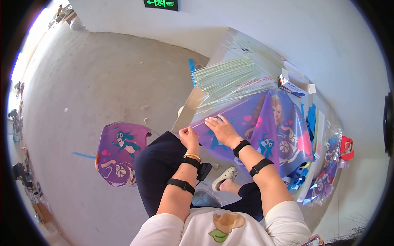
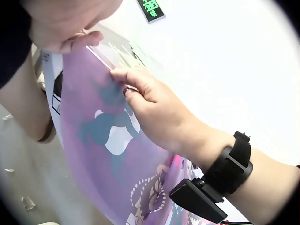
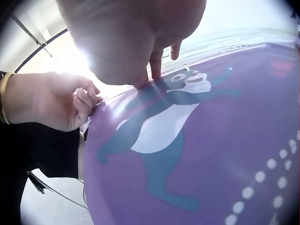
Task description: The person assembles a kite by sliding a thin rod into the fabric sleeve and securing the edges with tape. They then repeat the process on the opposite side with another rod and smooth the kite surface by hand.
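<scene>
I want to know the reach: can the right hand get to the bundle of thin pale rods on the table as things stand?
Probably yes. The right hand rests on the purple kite sheet, and the rods lie just beyond it with nothing between.

green exit sign [image 1: 161,4], pale rods [image 1: 227,78]

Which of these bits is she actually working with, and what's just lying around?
In use:
purple kite sheet
left hand pinching its edge
right hand pressing on it
thin pale rods beside it

Lying about:
second printed kite on the floor
red item
</scene>
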{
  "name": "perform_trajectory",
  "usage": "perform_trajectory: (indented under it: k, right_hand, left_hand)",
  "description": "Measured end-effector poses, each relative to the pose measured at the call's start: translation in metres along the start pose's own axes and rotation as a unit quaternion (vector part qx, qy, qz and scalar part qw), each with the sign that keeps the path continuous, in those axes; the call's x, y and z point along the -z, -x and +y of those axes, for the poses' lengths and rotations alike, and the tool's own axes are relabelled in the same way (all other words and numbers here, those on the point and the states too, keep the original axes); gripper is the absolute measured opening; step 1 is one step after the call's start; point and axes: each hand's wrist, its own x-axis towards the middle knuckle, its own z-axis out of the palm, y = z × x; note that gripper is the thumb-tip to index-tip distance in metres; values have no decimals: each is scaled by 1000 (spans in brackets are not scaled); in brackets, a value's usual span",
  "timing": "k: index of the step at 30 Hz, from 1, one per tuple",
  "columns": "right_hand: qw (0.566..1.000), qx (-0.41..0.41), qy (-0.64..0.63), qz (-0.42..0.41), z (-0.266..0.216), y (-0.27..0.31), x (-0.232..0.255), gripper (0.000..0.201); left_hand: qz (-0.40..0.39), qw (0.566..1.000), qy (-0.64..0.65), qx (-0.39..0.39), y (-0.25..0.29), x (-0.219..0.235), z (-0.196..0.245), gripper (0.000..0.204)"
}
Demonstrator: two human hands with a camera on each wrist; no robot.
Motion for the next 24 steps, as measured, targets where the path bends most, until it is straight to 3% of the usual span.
perform_trajectory:
  k: [2,6,8,9,10,11,12,13,15,16,18,24]
  right_hand:
    - [1000,2,2,-4,1,-1,0,43]
    - [1000,7,10,-10,0,-1,-1,43]
    - [1000,7,16,-11,-1,-2,0,43]
    - [999,3,20,-25,-1,-2,1,43]
    - [999,0,25,-40,-2,-3,3,44]
    - [999,1,25,-40,-2,-3,3,44]
    - [999,-1,20,-44,-3,-3,3,44]
    - [999,-3,16,-48,-3,-4,2,44]
    - [999,-6,15,-44,-4,-5,2,45]
    - [999,-11,12,-39,-4,-4,1,45]
    - [999,-10,21,-46,-5,-4,3,45]
    - [998,-12,19,-52,-6,-3,3,44]
  left_hand:
    - [-96,991,67,61,-13,12,-7,13]
    - [-18,998,16,61,-10,33,10,12]
    - [-51,967,-127,-214,-6,40,2,13]
    - [-137,952,-197,-192,27,47,40,19]
    - [-136,952,-196,-192,37,46,44,19]
    - [-200,872,-330,-302,45,48,44,29]
    - [-256,757,-450,-399,49,50,42,38]
    - [-255,758,-448,-399,51,49,38,38]
    - [-264,669,-472,-510,50,45,32,67]
    - [-264,670,-471,-510,48,44,30,67]
    - [-275,616,-517,-526,40,41,27,81]
    - [-263,631,-548,-482,32,54,24,81]
